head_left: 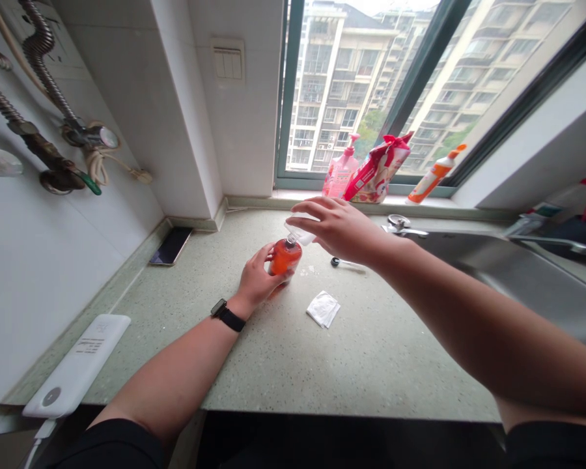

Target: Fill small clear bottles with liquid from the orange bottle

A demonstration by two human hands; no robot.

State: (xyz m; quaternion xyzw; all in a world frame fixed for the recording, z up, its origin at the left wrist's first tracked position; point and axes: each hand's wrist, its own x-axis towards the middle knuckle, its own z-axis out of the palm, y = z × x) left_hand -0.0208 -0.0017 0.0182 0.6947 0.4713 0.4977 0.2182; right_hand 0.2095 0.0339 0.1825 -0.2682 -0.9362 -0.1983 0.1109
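Observation:
My left hand (258, 280) is closed around an orange-red bottle (285, 258), which stands on the counter with its narrow neck uncapped. Above it, my right hand (339, 228) grips a clear container (301, 229), tilted so that its end meets the bottle's neck. Whether liquid passes between them I cannot tell. A pump top (336, 262) with a black collar lies on the counter below my right wrist. Small wet-looking spots show beside the bottle. Nearer to me is a folded white tissue (323, 309).
A phone (170, 246) and a white power bank (78, 366) with a cable lie at the left. Along the windowsill stand a pink pump bottle (340, 172), a red bag (381, 170) and an orange-white bottle (434, 177). To the right is a metal sink (527, 286).

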